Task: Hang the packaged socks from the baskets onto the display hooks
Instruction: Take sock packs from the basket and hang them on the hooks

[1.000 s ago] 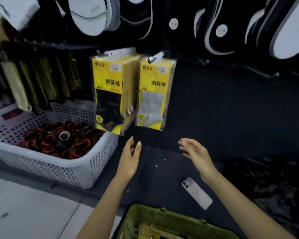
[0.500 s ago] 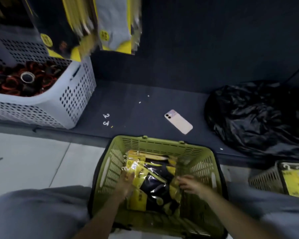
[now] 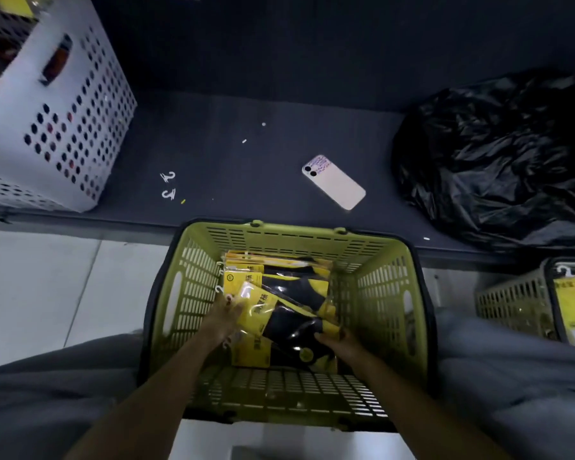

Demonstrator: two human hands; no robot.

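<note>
Both my hands are down in the green basket point(image 3: 193, 293), w/ the packaged socks point(image 3: 279, 313) piled inside it, yellow cards and black socks under shiny plastic. My left hand point(image 3: 224, 322) has its fingers point(image 3: 236, 307) curled onto the top corner of the uppermost pack, by its small white hook. My right hand point(image 3: 341, 343) grips the same pack's lower end; its fingertips are tucked under the plastic, so can't tell how far they wrap. The pack sits tilted across the pile. Print on the cards is too glary to read, and the lower packs are mostly covered.

Basket stands on pale floor between my knees, grey trousers point(image 3: 512, 376) on both sides. Beyond it a dark shelf point(image 3: 246, 104) carries a phone point(image 3: 333, 181) face down, two loose white hooks point(image 3: 168, 185) and a few specks. White perforated basket point(image 3: 63, 127) at left, blurred and cut off; reddish contents barely show thru the holes. Black plastic bag point(image 3: 495, 154) at right, crumpled, partly out of frame. Second basket point(image 3: 512, 303) at the right edge, cut off, w/ a yellow pack in it.
</note>
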